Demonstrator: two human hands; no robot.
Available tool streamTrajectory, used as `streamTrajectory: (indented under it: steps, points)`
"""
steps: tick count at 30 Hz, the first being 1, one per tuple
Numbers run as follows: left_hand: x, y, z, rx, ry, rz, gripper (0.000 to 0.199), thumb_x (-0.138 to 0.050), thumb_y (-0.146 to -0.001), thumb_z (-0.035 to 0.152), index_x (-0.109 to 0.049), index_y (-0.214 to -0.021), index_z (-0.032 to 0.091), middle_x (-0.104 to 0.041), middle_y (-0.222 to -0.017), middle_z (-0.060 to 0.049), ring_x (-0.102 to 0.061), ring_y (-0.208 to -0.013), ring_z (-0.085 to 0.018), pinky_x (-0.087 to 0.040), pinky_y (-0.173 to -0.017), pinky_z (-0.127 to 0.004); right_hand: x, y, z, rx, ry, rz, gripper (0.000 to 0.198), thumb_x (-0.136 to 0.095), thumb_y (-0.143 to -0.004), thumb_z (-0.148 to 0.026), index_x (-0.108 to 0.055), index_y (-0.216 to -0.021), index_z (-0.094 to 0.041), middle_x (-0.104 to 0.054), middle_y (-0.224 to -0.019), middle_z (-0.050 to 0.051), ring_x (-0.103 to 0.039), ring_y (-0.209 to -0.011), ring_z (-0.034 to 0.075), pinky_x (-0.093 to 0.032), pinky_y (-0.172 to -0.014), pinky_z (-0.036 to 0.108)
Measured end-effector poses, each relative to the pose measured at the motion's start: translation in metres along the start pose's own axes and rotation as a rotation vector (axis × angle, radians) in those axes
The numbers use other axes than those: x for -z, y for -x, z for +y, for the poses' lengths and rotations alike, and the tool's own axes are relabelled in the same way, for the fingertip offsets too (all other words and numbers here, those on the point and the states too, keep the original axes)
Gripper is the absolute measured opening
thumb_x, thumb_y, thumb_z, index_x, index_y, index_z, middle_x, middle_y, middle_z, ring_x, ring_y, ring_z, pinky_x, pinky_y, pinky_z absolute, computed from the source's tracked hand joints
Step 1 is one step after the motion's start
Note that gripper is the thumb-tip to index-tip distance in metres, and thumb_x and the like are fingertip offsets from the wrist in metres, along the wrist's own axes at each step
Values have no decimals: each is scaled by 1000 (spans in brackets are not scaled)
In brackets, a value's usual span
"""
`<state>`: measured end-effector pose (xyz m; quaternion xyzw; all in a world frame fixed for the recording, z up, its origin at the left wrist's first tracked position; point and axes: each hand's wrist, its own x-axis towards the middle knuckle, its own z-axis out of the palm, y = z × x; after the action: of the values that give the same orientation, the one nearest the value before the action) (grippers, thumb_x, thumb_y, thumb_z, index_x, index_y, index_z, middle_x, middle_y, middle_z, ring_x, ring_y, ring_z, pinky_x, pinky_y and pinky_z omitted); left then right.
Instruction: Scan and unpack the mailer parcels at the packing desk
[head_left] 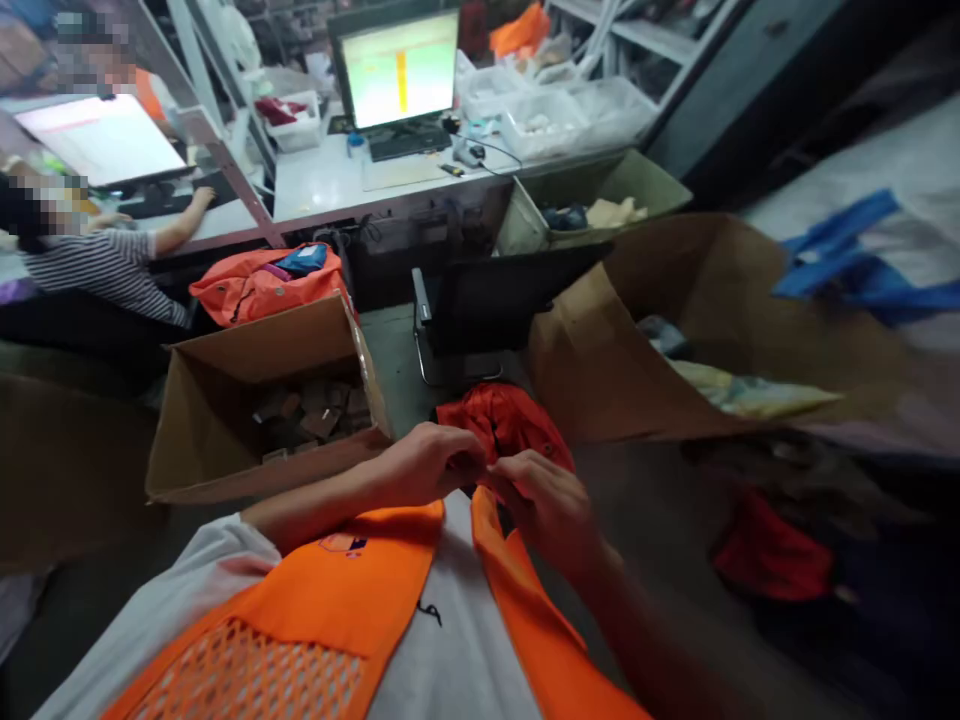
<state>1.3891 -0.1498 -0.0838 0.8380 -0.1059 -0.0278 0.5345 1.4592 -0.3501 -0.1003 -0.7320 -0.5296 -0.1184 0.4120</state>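
In front of my chest, my left hand (431,462) and my right hand (551,505) meet with their fingertips together. The fingers of both are curled in a pinch, and whatever lies between them, if anything, is hidden. Just below them is the orange vest (382,570) I wear over a white shirt (480,620); its right front edge reaches up close to my right hand. Behind the hands, lower down, lies a red-orange bag or cloth bundle (502,415).
An open cardboard box (255,345) with small boxes stands left. At right are a larger carton (592,330) with bags and a green bin (660,185). A black chair (502,300) faces a desk with a monitor (397,70). A person in a striped shirt (112,270) sits at left.
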Motion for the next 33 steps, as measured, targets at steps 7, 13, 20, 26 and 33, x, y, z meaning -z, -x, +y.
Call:
streamTrajectory:
  steps: [7, 13, 20, 26, 33]
  points:
    - [62, -60, -71, 182, 107, -5, 7, -67, -89, 16, -72, -93, 13, -74, -84, -4, -66, -77, -13, -47, -71, -21, -48, -72, 94, 16, -91, -205, 17, -55, -98, -10, -60, -86, -20, -63, -71, 0, -59, -63, 12, -43, -59, 24]
    - [170, -98, -187, 265, 592, -161, 44, -73, -89, 58, -64, -94, 15, -72, -89, -4, -65, -81, -14, -48, -71, -22, -140, -185, 175, -106, -220, -476, 13, -64, -98, -24, -68, -86, -20, -71, -77, 1, -65, -68, 13, -47, -64, 24]
    - [341, -134, -341, 338, 1001, 206, 58, -76, -80, 70, -59, -92, 16, -75, -98, -10, -71, -87, -19, -55, -78, -29, -255, -364, 303, -560, -224, -755, 21, -63, -93, -41, -70, -90, -21, -73, -79, 3, -66, -70, 17, -52, -65, 28]
    - [412, -84, -400, 621, 694, 787, 53, -66, -88, 68, -66, -98, 15, -75, -95, -10, -70, -90, -21, -55, -80, -31, -349, -466, 439, -686, -121, -909, 30, -65, -86, -49, -69, -96, -22, -75, -88, 4, -68, -83, 19, -52, -79, 31]
    - [420, -107, -436, 971, 488, 1139, 42, -69, -82, 59, -59, -74, 19, -71, -76, -5, -66, -74, -20, -52, -70, -30, -447, -529, 597, -951, 44, -1065, 29, -72, -88, -30, -56, -66, -18, -60, -61, 0, -54, -56, 12, -46, -57, 27]
